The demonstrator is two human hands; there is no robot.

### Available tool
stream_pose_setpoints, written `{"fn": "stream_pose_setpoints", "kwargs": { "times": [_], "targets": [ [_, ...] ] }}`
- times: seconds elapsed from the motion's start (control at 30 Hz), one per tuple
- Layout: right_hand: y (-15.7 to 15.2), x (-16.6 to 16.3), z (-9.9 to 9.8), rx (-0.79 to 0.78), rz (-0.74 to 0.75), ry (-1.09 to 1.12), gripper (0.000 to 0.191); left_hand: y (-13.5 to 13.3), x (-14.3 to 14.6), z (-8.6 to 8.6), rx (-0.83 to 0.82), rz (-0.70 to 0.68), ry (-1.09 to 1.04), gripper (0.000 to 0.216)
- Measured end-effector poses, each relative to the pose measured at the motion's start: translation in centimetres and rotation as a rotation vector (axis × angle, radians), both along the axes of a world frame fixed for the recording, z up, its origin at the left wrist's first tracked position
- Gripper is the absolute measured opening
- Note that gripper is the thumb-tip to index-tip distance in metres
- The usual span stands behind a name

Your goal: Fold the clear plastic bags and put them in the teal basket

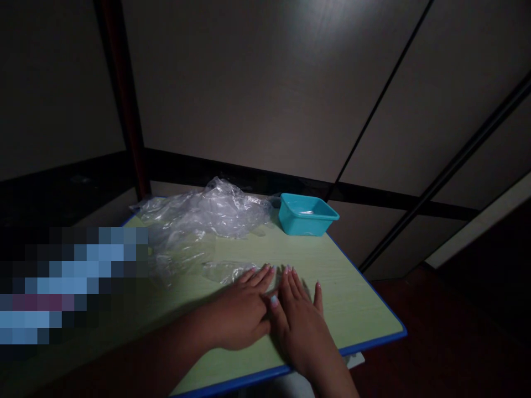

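Observation:
My left hand lies flat, palm down, with its fingers stretched forward over the near end of a small clear plastic bag. Close beside it, my right hand is also spread flat on the table, thumb toward the left hand. Neither hand grips anything that I can see; what lies under the palms is hidden. Beyond the left hand spreads a crumpled heap of clear plastic bags.
A turquoise plastic basket stands at the table's far right corner. The pale green table has a blue edge. Dark panelled cabinet doors rise right behind it. A pixelated patch covers the left side.

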State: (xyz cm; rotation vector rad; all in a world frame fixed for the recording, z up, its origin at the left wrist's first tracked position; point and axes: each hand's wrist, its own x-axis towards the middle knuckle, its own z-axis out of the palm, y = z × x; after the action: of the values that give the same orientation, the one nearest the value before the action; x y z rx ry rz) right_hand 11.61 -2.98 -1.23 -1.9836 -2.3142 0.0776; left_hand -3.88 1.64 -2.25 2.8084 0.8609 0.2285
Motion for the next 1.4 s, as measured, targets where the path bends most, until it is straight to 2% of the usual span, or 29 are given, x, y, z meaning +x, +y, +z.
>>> {"fn": "stream_pose_setpoints", "kwargs": {
  "times": [0.3,0.83,1.23,1.4],
  "targets": [
    [-0.7,2.9,-1.2,-0.047,-0.039,-0.081,0.067,-0.1,-0.4,-0.1,-0.012,-0.013,-0.025,0.058],
    [-0.6,4.8,-0.8,-0.062,-0.071,-0.113,0.065,-0.3,-1.1,0.1,-0.061,-0.045,-0.088,0.059],
    [0.3,7.7,-1.0,-0.087,-0.048,-0.123,0.061,-0.5,-1.2,0.3,-0.072,-0.083,-0.132,0.063],
    [0.5,6.4,-1.2,0.067,-0.144,-0.103,0.058,-0.5,-1.2,0.1,-0.082,-0.085,-0.157,0.062]
  ]
}}
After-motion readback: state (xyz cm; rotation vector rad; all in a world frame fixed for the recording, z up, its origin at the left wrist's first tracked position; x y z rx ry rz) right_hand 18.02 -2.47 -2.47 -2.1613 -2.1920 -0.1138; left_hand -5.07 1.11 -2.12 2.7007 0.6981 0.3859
